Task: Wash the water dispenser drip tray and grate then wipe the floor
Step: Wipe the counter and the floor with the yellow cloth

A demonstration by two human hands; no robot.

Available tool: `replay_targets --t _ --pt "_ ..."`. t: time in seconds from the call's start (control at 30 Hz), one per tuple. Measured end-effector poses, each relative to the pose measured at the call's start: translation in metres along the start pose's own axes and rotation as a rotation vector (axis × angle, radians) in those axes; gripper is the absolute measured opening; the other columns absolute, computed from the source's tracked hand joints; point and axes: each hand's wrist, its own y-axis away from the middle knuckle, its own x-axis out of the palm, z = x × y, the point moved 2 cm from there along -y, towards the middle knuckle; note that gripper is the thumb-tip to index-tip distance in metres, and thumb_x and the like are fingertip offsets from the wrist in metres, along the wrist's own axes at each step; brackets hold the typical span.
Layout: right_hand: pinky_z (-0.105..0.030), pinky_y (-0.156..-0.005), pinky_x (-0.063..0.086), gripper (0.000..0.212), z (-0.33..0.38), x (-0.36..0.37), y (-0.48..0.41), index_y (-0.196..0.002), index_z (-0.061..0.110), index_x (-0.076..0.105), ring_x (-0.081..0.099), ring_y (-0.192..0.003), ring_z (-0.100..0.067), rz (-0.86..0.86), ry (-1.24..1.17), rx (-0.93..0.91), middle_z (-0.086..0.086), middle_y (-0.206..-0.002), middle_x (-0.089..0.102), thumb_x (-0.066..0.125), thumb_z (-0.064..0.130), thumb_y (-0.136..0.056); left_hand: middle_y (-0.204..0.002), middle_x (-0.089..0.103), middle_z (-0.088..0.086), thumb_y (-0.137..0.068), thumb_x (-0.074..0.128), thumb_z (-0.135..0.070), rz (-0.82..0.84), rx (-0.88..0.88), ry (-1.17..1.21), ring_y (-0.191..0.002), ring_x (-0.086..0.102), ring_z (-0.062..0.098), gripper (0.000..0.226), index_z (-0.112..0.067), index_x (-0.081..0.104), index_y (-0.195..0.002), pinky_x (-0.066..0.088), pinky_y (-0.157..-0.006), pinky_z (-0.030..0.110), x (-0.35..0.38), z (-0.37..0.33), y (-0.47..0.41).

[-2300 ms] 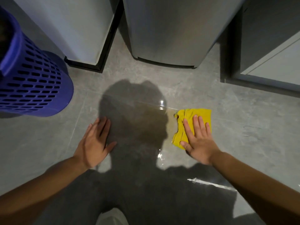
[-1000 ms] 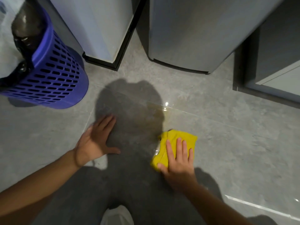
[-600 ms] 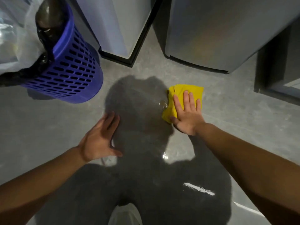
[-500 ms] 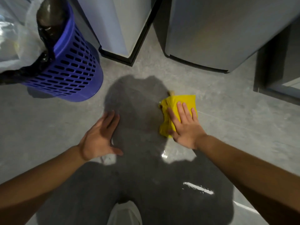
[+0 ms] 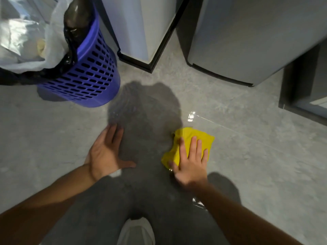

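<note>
The right hand (image 5: 190,160) lies flat with fingers spread, pressing a yellow cloth (image 5: 192,138) onto the grey floor (image 5: 256,156) beside a wet glint. The left hand (image 5: 106,154) rests open, palm down on the floor, near a blue basket (image 5: 88,76)

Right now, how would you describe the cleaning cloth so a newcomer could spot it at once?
Start at the purple slotted bin on the left and look across the grey tiled floor towards the right. The cloth lies crumpled flat on the tiles under the right hand, below a shiny wet streak. It is the only bright yellow thing in view.
</note>
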Motion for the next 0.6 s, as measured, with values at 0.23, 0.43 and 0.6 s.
replay_targets --t 0.23,0.43,0.6 --pt "-0.058 -0.124 -0.013 0.096 -0.026 -0.055 -0.152 -0.163 0.034 -0.013 -0.024 -0.156 -0.035 0.123 0.001 0.079 -0.015 -0.17 -0.026 0.04 0.074 -0.094 -0.16 0.025 0.037 -0.045 0.072 -0.081 0.109 0.065 0.022 -0.147 0.027 0.056 0.146 0.005 0.031 -0.155 0.028 -0.121 0.059 0.009 0.032 0.001" --pt "-0.065 -0.124 -0.002 0.088 0.015 -0.056 -0.157 -0.166 0.028 0.0 -0.011 -0.158 -0.043 0.101 0.148 -0.29 -0.023 -0.171 -0.011 0.045 0.063 -0.099 -0.159 0.027 0.038 -0.036 0.093 -0.068 0.103 0.058 0.054 -0.147 0.027 0.055 0.153 0.006 0.031 -0.155 0.022 -0.121 0.056 0.006 0.029 0.002" --pt "-0.066 -0.123 0.007 0.081 0.02 -0.029 -0.082 -0.166 0.025 0.008 0.001 -0.158 -0.043 0.115 0.249 -0.537 -0.025 -0.171 0.004 0.038 0.06 -0.099 -0.163 0.021 0.034 -0.038 0.096 -0.062 0.118 0.04 0.097 -0.151 0.02 0.05 0.153 0.003 0.025 -0.158 0.017 -0.123 0.049 -0.001 0.024 0.003"
